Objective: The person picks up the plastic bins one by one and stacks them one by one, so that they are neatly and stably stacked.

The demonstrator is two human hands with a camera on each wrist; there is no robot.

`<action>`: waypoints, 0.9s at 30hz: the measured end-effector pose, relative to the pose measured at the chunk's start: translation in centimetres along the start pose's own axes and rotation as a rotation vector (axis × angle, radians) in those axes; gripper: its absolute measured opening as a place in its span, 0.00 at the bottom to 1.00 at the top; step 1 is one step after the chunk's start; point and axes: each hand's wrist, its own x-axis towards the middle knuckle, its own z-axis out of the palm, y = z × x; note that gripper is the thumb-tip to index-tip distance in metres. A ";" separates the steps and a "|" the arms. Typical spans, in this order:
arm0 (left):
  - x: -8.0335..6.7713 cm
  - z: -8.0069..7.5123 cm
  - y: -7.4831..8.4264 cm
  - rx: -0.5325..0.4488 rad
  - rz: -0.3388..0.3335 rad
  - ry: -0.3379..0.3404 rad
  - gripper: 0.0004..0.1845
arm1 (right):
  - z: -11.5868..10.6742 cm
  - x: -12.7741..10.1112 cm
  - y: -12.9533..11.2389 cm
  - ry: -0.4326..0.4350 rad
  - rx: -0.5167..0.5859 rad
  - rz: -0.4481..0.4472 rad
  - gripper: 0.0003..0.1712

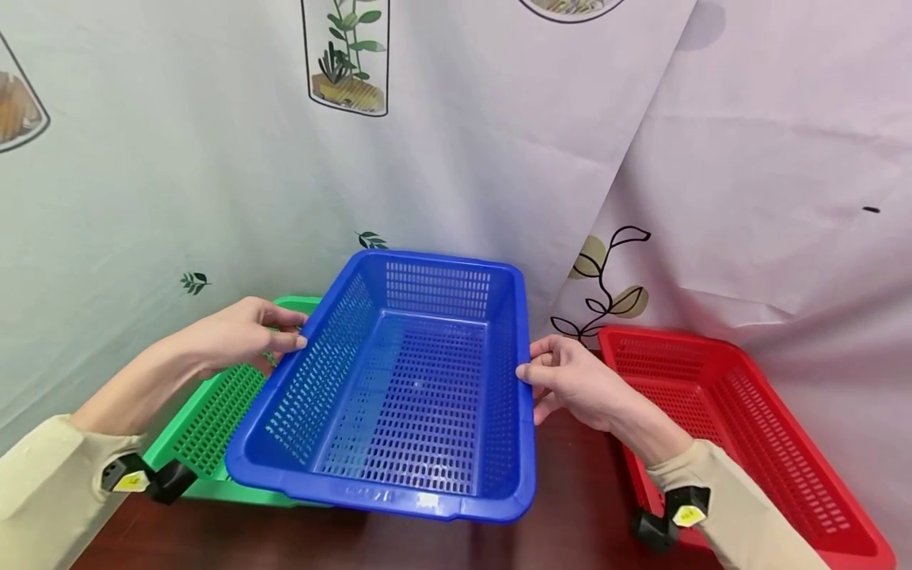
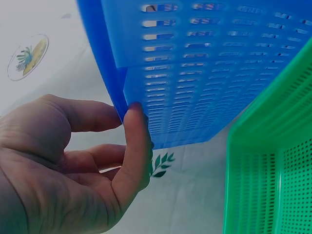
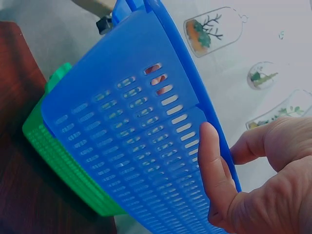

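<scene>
While the curtain [image 1: 178, 158] fills the background, its prints are cut off at the frame edges. Blue basket [image 1: 399, 388] sits between my hands, lifted, its left side over the green basket [image 1: 214, 419], which it mostly hides. Red basket [image 1: 741, 427] is partly covered by my right sleeve. Left hand [image 1: 238, 332] pinches the blue rim; right hand [image 1: 573, 380] grips the opposite rim.

The place looks like a makeshift recording corner, not a lived-in room: pale printed cloth [image 1: 456, 158] hangs as a backdrop close behind a dark wooden tabletop [image 1: 570, 507], hiding whatever room lies beyond.
</scene>
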 end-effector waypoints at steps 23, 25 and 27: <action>-1.9 -3.7 -2.8 0.080 -0.006 0.030 0.35 | 4.4 2.5 0.8 -0.029 0.094 -0.008 0.21; -2.0 -4.0 -3.1 0.091 -0.018 0.041 0.35 | 4.8 2.8 0.9 -0.030 0.100 -0.009 0.20; -2.1 -4.2 -3.4 0.111 -0.025 0.054 0.34 | 5.2 3.1 1.0 -0.026 0.113 -0.009 0.20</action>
